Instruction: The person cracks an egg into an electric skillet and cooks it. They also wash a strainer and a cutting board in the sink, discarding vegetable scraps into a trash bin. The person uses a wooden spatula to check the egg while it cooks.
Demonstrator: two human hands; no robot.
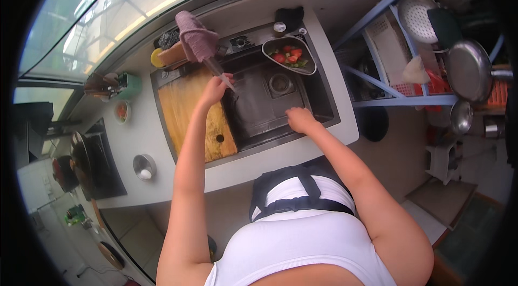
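Observation:
My left hand point(218, 86) is closed at a long, narrow, shiny piece point(212, 65), apparently the faucet spout, below a draped pink cloth point(194, 35); its exact grip is partly hidden. My right hand point(299, 120) has curled fingers over the right part of the dark sink basin point(251, 124); anything in it is too small to make out. A wooden board point(186, 116) with a round hole covers the sink's left side. A triangular strainer point(308, 65) with cut red and green food rests at the back right of the sink.
Left of the sink are a stove point(105, 162) with a pan, a metal bowl point(144, 159) holding something white, a small bowl point(122, 104) and a green utensil holder point(128, 86). A yellow sponge point(157, 57) lies behind. A blue rack point(377, 100) with hanging pans stands at right.

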